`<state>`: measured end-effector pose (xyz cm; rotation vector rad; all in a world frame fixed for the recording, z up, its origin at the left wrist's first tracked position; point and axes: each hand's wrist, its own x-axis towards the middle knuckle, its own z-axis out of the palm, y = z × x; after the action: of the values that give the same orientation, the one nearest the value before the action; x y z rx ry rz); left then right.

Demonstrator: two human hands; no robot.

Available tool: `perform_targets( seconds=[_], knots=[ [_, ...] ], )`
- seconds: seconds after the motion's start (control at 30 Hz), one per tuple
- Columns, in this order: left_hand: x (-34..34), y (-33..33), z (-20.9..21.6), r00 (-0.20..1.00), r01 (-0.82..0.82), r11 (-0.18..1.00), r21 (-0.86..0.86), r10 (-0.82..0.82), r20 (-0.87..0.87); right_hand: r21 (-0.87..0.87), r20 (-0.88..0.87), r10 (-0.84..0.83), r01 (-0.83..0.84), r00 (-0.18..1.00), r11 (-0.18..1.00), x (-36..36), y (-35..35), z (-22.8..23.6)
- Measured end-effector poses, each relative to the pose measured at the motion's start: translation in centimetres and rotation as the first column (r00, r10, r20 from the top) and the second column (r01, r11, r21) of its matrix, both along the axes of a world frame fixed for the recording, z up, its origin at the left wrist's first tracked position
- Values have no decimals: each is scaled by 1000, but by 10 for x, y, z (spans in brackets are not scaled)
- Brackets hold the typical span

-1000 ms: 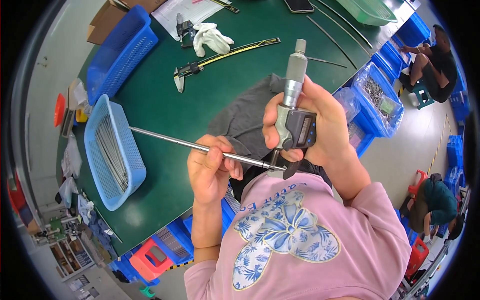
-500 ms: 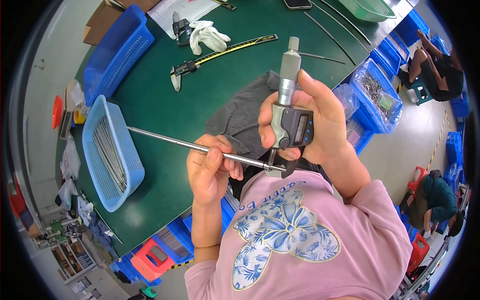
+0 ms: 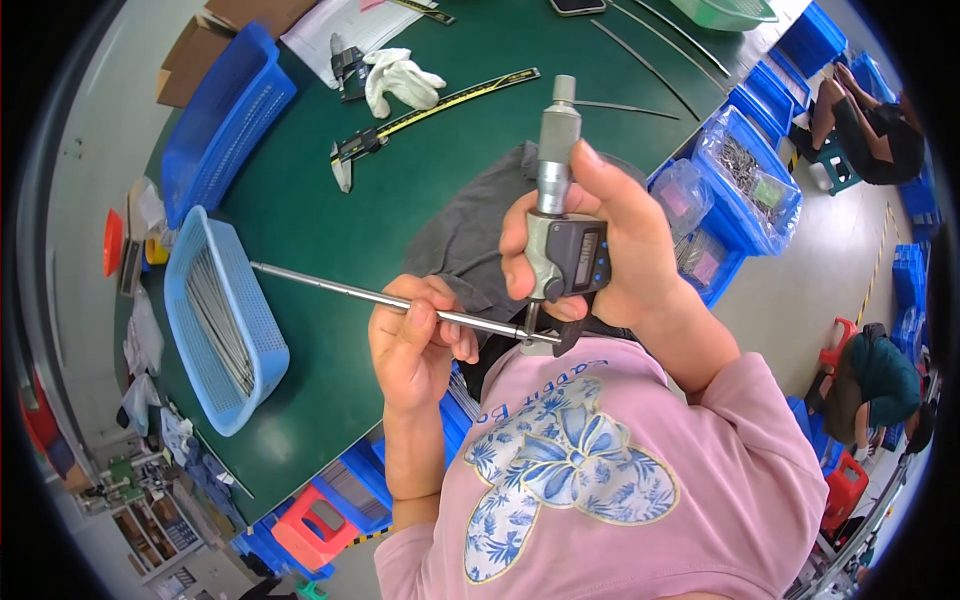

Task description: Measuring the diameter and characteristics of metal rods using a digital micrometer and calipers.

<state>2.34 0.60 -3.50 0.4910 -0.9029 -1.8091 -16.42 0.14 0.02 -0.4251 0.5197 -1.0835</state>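
Observation:
My left hand (image 3: 415,335) is closed around a thin metal rod (image 3: 335,287), fingers wrapped about its middle. The rod slants from beside the light blue basket (image 3: 270,345) down to the right. Its near end lies between the jaws of a digital micrometer (image 3: 566,250). My right hand (image 3: 630,235) grips the micrometer by its body, with the thumb raised beside the thimble. Whether both jaws touch the rod I cannot tell. Below the hands and micrometer, a dark grey cloth (image 3: 465,235) lies on the green table.
Several similar rods (image 3: 215,310) fill the light blue basket at left. Beyond it stands a darker blue basket (image 3: 225,125). A digital caliper (image 3: 360,145) and a white glove (image 3: 400,82) lie farther back. Blue bins (image 3: 745,180) line the right side; two people sit beyond.
The micrometer and my right hand have shifted slightly left, while the rod's end remains between the jaws. The rest of the scene has shifted a little as the view moved.

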Motion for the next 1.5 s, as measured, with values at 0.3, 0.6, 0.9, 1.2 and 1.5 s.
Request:
perform_targets(
  seconds=[0.3, 0.6, 0.9, 1.2, 1.5],
  knots=[
    [1, 1, 0, 1000, -3, 1000, 10, 3, 24, -4, 24, 41, -41, 999, 999, 0, 2, 0],
    [1, 1, 5, 1000, -8, 1000, 2, 8, 24, -39, 59, 25, -22, 998, 999, 1, 4, 0],
    [4, 0, 5, 1000, 7, 1000, -14, -7, -13, 0, 107, 1, -1, 994, 1000, 3, 4, 0],
    [4, 6, 4, 1000, -5, 1000, 5, 4, 24, 40, 111, 6, -10, 994, 999, 5, 9, -2],
    [-7, -5, 5, 999, 31, 999, 24, -30, -18, 21, 55, 34, -35, 998, 999, -7, 1, 0]
  ],
)
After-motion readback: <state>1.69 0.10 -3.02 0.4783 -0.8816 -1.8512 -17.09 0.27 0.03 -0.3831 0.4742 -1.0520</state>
